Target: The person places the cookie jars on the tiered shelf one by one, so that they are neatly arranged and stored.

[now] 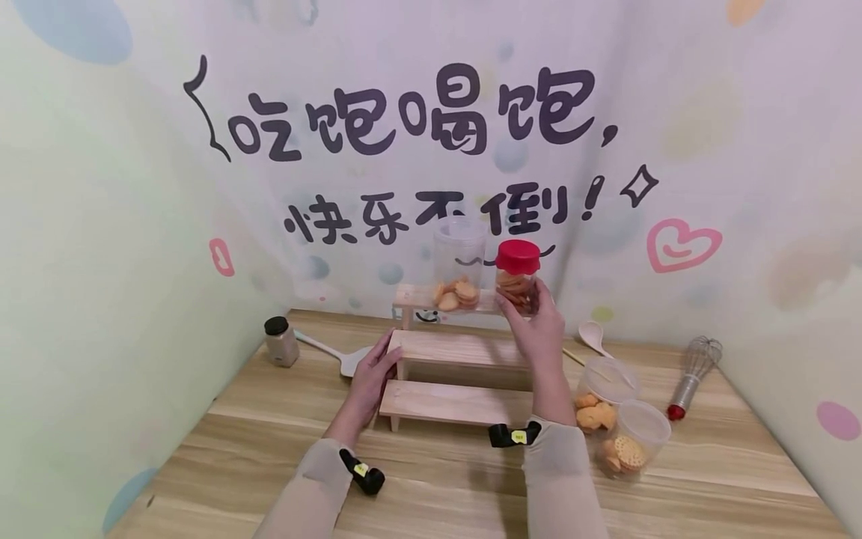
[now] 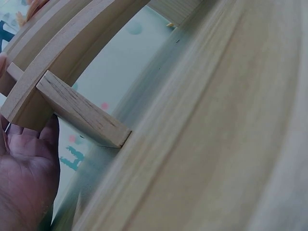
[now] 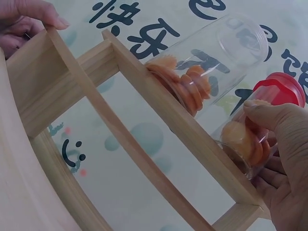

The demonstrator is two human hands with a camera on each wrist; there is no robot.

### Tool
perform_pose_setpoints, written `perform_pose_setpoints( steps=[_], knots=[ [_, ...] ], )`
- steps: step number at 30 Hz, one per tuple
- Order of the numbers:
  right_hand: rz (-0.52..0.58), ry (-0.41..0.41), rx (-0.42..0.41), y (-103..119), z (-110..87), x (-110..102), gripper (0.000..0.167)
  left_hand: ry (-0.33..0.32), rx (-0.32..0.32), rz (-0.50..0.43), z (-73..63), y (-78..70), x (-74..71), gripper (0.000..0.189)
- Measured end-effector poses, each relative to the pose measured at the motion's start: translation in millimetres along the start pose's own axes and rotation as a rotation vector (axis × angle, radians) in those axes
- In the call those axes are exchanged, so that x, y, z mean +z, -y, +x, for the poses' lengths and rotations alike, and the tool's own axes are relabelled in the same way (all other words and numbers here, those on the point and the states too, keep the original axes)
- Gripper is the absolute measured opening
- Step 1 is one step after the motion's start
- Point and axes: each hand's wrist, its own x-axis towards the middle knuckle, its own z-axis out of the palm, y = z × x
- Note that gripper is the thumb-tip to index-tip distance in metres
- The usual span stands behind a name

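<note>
A three-step wooden rack stands on the table. My left hand grips the left end of its middle step, with the thumb on top in the right wrist view. At the right of the top step, my right hand holds a small clear jar with a red lid, biscuits inside. The jar's base appears to rest on the step in the right wrist view. Left of it on the same step stands a taller clear jar without a lid, biscuits at its bottom.
Two clear tubs of biscuits, one behind and one in front, are right of the rack. Beyond them lie a pale spoon and a whisk. To the left are a black-capped shaker and a white spatula.
</note>
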Motion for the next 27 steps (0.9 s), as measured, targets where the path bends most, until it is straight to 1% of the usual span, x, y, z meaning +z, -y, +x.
perform_pose_setpoints(
  steps=[8,13,17,20,23,27],
  knots=[
    [0.058,0.025,0.023,3.6,0.2,-6.7,0.082,0.003,0.002,0.009,-0.8,-1.8,0.3,0.066],
    [0.046,0.023,0.017,10.5,0.5,-13.7,0.083,0.009,0.001,0.007,-1.2,-1.9,0.9,0.067],
    [0.024,-0.004,-0.034,18.1,-0.5,-22.1,0.08,0.013,0.003,-0.003,-1.5,-1.8,3.2,0.067],
    [0.017,-0.009,-0.078,23.0,-2.2,-28.4,0.078,0.01,-0.001,0.005,-1.2,-1.5,4.1,0.067],
    [-0.022,0.008,-0.113,26.3,-4.0,-33.6,0.079,0.007,0.003,0.014,-0.7,-1.6,3.9,0.067],
    [-0.089,0.058,-0.149,27.0,-6.7,-39.7,0.084,-0.003,-0.004,0.021,-0.1,-1.4,0.5,0.068]
  ],
)
